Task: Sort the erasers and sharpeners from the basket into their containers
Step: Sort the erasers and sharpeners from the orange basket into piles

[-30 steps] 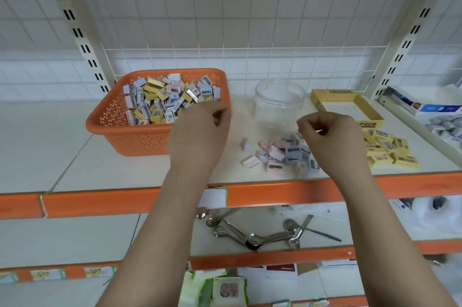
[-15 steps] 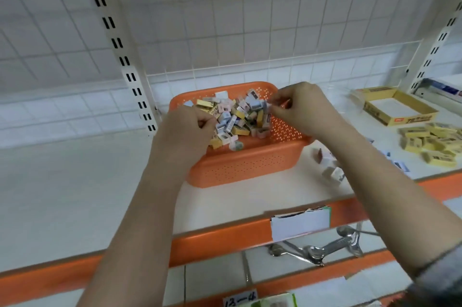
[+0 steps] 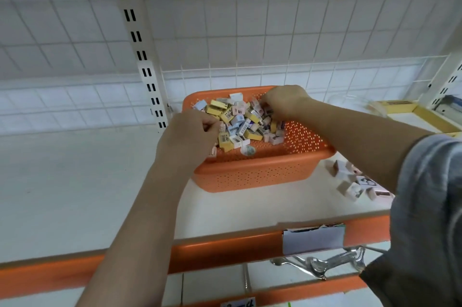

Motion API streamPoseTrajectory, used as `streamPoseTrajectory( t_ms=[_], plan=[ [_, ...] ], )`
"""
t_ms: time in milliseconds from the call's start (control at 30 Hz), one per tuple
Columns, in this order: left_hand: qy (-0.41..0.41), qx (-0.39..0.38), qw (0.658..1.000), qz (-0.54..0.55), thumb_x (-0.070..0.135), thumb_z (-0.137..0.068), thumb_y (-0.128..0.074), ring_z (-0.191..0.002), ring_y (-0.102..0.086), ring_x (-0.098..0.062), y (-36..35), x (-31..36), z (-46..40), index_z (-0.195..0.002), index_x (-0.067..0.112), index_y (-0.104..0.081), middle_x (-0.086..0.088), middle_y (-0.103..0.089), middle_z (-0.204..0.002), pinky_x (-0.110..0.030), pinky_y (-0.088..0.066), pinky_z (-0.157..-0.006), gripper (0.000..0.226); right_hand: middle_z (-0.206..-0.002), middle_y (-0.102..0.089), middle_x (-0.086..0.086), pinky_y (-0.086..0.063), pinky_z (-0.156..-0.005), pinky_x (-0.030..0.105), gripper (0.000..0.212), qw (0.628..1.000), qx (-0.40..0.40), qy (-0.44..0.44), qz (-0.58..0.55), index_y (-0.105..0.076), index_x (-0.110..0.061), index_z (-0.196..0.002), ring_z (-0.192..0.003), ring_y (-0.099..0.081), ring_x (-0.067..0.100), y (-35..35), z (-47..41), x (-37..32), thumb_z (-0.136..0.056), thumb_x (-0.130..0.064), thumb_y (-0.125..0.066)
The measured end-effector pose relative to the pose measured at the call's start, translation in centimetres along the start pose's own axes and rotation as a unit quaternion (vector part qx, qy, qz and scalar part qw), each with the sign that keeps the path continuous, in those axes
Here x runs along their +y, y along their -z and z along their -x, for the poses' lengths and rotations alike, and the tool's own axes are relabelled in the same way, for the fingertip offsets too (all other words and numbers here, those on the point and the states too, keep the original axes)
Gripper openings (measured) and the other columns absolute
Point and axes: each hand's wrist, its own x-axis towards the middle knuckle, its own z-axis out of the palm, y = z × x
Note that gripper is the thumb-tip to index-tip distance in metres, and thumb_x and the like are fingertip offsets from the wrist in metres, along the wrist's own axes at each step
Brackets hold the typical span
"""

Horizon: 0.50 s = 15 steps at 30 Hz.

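Honestly, both hands are buried in the orange basket point(image 3: 252, 176): left hand point(image 3: 190, 136) and right hand point(image 3: 282, 101) curl into the pile of erasers and sharpeners point(image 3: 240, 124), though I can't tell what either pinches. Grabbing blind probably means mixed handfuls, or pieces spilling over the rim.

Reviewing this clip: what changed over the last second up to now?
Both hands went from above the loose pieces on the shelf leftward into the orange basket. The left hand now digs at the pile's near left side, the right hand at its far right. Whether either has gripped a piece is hidden. The basket, the small pile on the shelf and the yellow box stayed put.
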Motion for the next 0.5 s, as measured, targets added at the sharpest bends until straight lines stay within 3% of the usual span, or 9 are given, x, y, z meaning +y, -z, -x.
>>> streamPoseTrajectory(
  t_ms=[67,167,300,400,500],
  plan=[
    [0.008,0.004,1.000,-0.005,0.022,-0.093,-0.054,-0.082,-0.066,-0.026,0.0,0.0,-0.3,-0.085,0.012,-0.074,-0.006,-0.067,-0.079,-0.024,-0.047,-0.067,0.023,-0.111,-0.063,-0.001,-0.045,-0.066,0.030,0.036,1.000,0.011,0.008,0.005,-0.057,-0.024,-0.123,-0.099,-0.061,0.022,-0.1,-0.2,0.1,-0.087,-0.018,-0.058],
    [0.001,0.004,1.000,-0.027,0.018,-0.091,-0.051,-0.072,-0.060,-0.021,0.1,0.1,-0.9,-0.076,0.015,-0.069,0.000,-0.061,-0.075,-0.030,-0.051,-0.071,0.023,-0.100,-0.063,0.001,-0.041,-0.062,0.028,0.026,0.999,0.046,0.011,0.013,-0.061,-0.020,-0.113,-0.088,-0.061,0.022,0.2,0.2,0.4,-0.088,-0.027,-0.056],
    [-0.026,0.011,0.999,-0.040,0.016,-0.091,-0.052,-0.065,-0.061,-0.021,-0.1,0.2,-2.8,-0.083,0.003,-0.072,-0.009,-0.067,-0.071,-0.036,-0.053,-0.069,0.025,-0.095,-0.063,0.005,-0.041,-0.061,0.029,0.030,0.989,0.095,-0.038,-0.102,-0.063,-0.015,-0.103,-0.085,-0.059,0.024,2.0,2.9,1.0,-0.087,-0.040,-0.058],
    [-0.043,-0.010,0.997,-0.062,0.016,-0.090,-0.054,-0.073,-0.066,-0.024,-0.5,0.4,-4.9,-0.086,0.006,-0.073,-0.011,-0.072,-0.082,-0.039,-0.057,-0.073,0.022,-0.093,-0.068,0.001,-0.048,-0.065,0.030,0.028,0.942,0.148,-0.082,-0.290,-0.067,-0.016,-0.101,-0.082,-0.061,0.020,3.2,6.5,0.9,-0.085,-0.039,-0.061],
    [-0.057,-0.030,0.994,-0.085,0.018,-0.092,-0.054,-0.084,-0.066,-0.016,-1.4,0.8,-7.5,-0.106,0.018,-0.071,-0.001,-0.071,-0.103,-0.032,-0.054,-0.079,0.022,-0.083,-0.066,-0.007,-0.046,-0.063,0.022,0.012,0.854,0.224,-0.104,-0.459,-0.068,-0.021,-0.089,-0.066,-0.057,0.003,3.6,10.7,-0.4,-0.083,-0.031,-0.064]
  ],
)
